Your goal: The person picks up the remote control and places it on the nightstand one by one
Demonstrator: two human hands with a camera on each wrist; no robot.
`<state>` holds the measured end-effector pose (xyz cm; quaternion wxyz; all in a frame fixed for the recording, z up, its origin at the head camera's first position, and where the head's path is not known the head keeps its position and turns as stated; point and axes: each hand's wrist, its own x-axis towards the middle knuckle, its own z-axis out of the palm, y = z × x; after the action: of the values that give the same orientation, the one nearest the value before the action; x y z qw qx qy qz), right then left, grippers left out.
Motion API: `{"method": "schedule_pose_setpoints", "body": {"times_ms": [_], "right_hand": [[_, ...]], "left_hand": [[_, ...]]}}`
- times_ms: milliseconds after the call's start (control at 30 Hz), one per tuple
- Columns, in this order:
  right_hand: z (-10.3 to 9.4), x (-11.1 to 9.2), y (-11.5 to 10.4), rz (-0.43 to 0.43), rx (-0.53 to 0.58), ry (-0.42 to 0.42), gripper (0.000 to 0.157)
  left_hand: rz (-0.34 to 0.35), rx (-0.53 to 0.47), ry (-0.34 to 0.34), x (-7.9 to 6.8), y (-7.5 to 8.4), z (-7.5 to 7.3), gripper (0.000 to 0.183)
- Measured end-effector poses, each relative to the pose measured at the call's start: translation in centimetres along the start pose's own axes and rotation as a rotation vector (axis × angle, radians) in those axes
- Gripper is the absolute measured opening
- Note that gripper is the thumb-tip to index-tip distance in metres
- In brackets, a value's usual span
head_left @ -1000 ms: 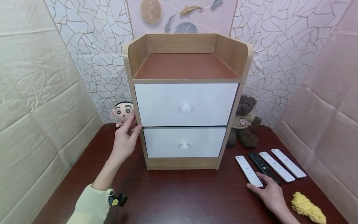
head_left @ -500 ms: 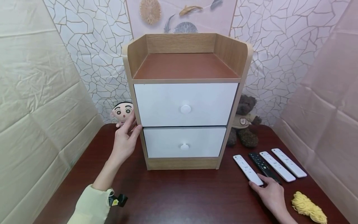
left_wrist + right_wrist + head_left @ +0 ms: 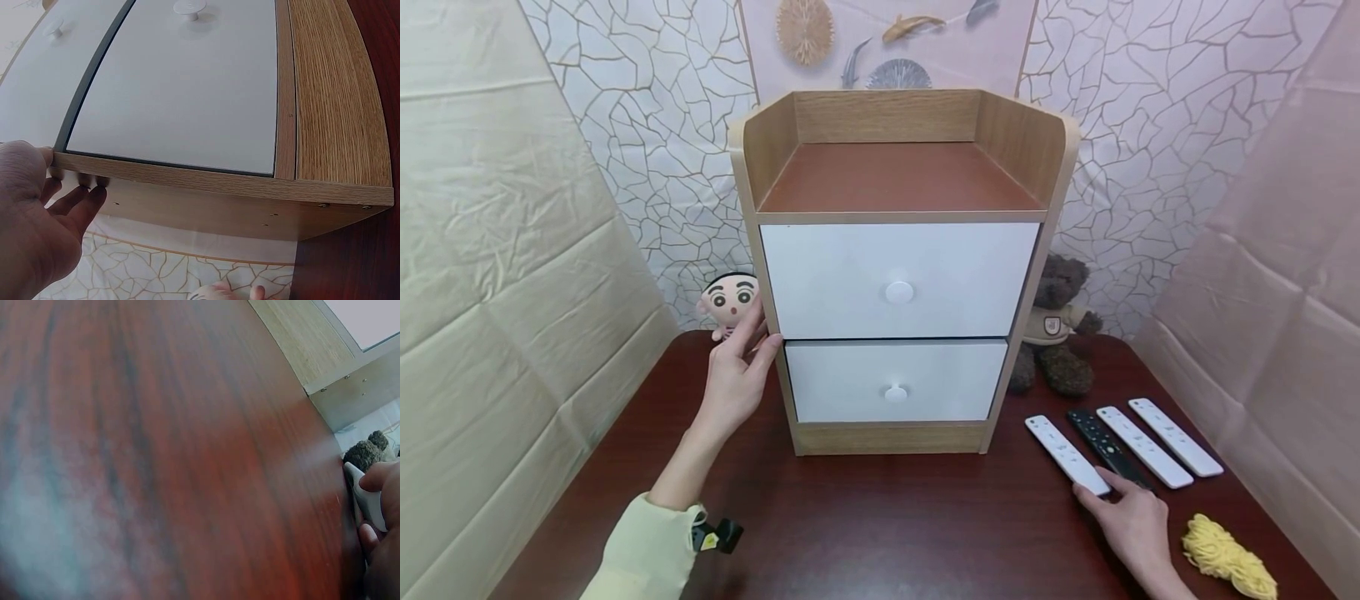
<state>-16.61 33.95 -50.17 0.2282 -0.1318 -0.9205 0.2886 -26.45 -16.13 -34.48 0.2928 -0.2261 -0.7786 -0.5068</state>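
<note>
A wood-trimmed cabinet (image 3: 891, 437) with two white drawers stands in the middle, both drawers closed. My left hand (image 3: 735, 379) grips its left side edge; in the left wrist view the thumb lies at the front edge and bent fingers touch the side panel (image 3: 187, 203). On the right, my right hand (image 3: 1129, 521) holds the near end of a white remote control (image 3: 1066, 454) between thumb and fingers. Beside it, at a slight slant, lie a black remote control (image 3: 1101, 442) and two more white remotes, the middle one (image 3: 1142, 446) and the outer one (image 3: 1176, 437).
A yellow yarn bundle (image 3: 1228, 557) lies near the right table edge. Behind the cabinet's right side sits a brown teddy bear (image 3: 1063, 367); a plush doll (image 3: 727, 298) is behind its left side. Cloth walls enclose the dark red table (image 3: 880, 525).
The white remote's far end has shifted slightly left and its near end slightly right and up, with my right hand moving a little right. My left hand stays in place.
</note>
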Motion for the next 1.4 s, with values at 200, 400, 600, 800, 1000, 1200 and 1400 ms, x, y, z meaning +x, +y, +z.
{"method": "schedule_pose_setpoints", "body": {"times_ms": [200, 400, 600, 800, 1000, 1200, 1400], "right_hand": [[-0.3, 0.0, 0.1, 0.019, 0.008, 0.037, 0.049], [-1.2, 0.2, -0.2, 0.023, 0.036, 0.139, 0.047], [-2.6, 0.9, -1.0, 0.033, 0.082, 0.202, 0.047], [-4.4, 1.4, -2.5, 0.057, 0.179, 0.245, 0.046], [-6.7, 2.1, -4.6, 0.053, 0.289, 0.301, 0.039], [-9.3, 2.3, -7.0, 0.020, 0.370, 0.339, 0.034], [-11.5, 2.2, -9.3, 0.013, 0.447, 0.328, 0.033]], "left_hand": [[-0.002, -0.008, 0.005, 0.0, 0.0, 0.0, 0.060], [-0.008, -0.008, 0.006, 0.0, 0.0, -0.1, 0.060], [-0.019, -0.011, 0.007, -0.1, 0.0, -0.1, 0.059], [-0.033, -0.012, 0.012, -0.1, 0.0, -0.1, 0.057], [-0.039, -0.019, 0.036, -0.1, -0.1, 0.1, 0.054], [-0.053, -0.017, 0.048, -0.1, 0.0, 0.0, 0.052], [-0.060, -0.006, 0.044, -0.1, 0.1, 0.0, 0.052]]}}
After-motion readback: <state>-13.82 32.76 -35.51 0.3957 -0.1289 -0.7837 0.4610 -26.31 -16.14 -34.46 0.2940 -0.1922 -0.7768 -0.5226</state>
